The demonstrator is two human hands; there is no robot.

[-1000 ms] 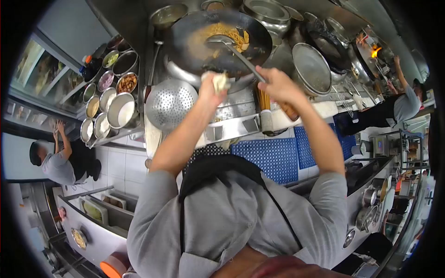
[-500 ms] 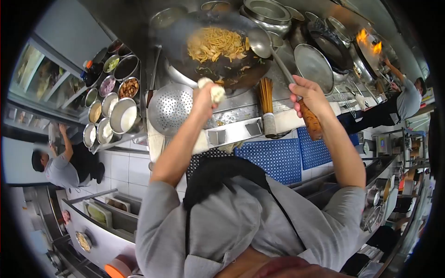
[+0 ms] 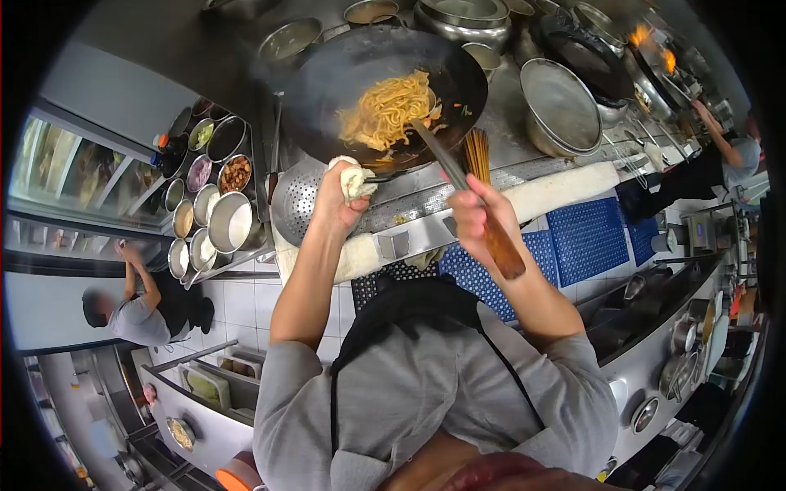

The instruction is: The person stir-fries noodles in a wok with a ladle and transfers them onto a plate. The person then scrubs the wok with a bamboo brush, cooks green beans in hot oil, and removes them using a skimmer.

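Noodles (image 3: 391, 108) lie in a heap in a large dark wok (image 3: 315, 102), with small bits of food at its right side. My left hand (image 3: 336, 196) is closed around a pale cloth (image 3: 358, 182) at the wok's near rim, where the wok's handle seems to be covered. My right hand (image 3: 485, 214) grips the wooden handle (image 3: 501, 250) of a long metal ladle (image 3: 438, 146). The ladle's bowl is in the noodles and mostly hidden by them. A perforated strainer (image 3: 296, 200) sits left of my left hand, partly behind it.
Metal bowls of ingredients (image 3: 231, 222) stand at the left. A bamboo brush (image 3: 477, 155) is right of the wok, near a large metal pot (image 3: 561, 102). One person (image 3: 143, 315) is at far left; another (image 3: 741, 155) works at far right by flames (image 3: 640, 35).
The ladle has moved from the wok's right side into the noodles, and my right hand has shifted left. The noodles are bunched closer to the near right. My left hand still holds the cloth.
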